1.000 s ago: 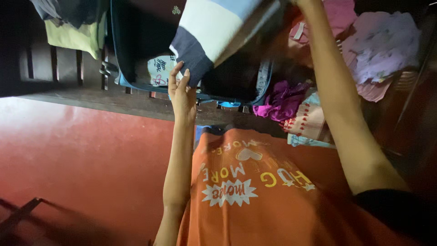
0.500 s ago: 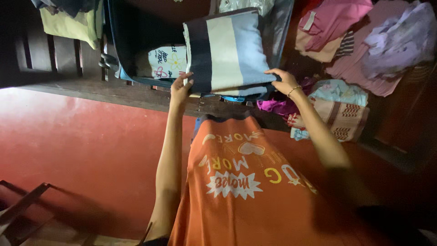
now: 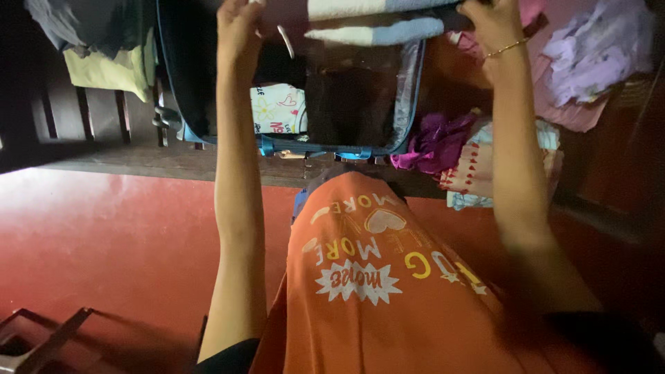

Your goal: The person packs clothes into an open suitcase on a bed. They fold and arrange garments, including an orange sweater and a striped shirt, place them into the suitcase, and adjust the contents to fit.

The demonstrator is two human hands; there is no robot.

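Observation:
Both my arms reach forward over an open blue-edged suitcase point(image 3: 409, 104) that lies on a dark wooden bench point(image 3: 104, 163). My left hand point(image 3: 239, 31) and my right hand point(image 3: 492, 24) grip the two ends of a folded striped cloth point(image 3: 374, 24), white, pale blue and dark, at the top edge of the view above the suitcase. Inside the suitcase lie a white printed garment point(image 3: 277, 111) and a dark folded one point(image 3: 350, 104). I wear an orange printed shirt point(image 3: 388, 291).
A heap of clothes lies to the right of the suitcase: a purple piece point(image 3: 433, 142), a pink patterned one point(image 3: 478, 170), lilac cloth point(image 3: 596, 55). Yellow-green cloth point(image 3: 111, 69) hangs at the left. Red floor point(image 3: 104, 242) lies below, with a dark frame point(image 3: 41, 339) at the bottom left.
The striped cloth has moved from in front of the suitcase further away, towards the top of the view, and both hands went with it, now holding its two ends.

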